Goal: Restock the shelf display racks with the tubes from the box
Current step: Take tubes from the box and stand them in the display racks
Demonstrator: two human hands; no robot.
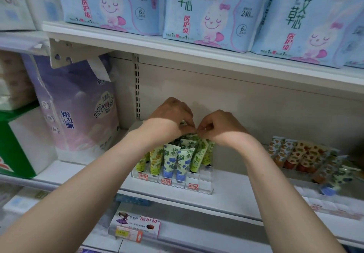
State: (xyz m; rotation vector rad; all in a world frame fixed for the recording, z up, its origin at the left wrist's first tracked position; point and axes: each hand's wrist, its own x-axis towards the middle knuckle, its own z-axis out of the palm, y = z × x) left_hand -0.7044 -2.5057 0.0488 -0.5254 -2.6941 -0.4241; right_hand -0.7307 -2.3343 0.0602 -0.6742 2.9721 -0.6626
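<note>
On the shelf (236, 193), one rack (203, 181) holds at least seven tubes (170, 158); left hand (170, 114) and right hand (222, 127) pinch a rear tube (192, 137).

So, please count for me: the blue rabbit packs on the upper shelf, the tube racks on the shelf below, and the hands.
Blue rabbit packs: 3
Tube racks: 2
Hands, both pinching a green tube: 2
Total: 7

rack tubes (170, 160): blue flowers on pale mint, yellow-green floral, green leaf print on cream. side tubes (301, 157): orange-red fruit print on cream. upper packs (208, 10): pale blue, pink rabbit, green lettering. left pack (78, 110): lavender. box (13, 150): green, white. shelf (236, 197): white.
</note>
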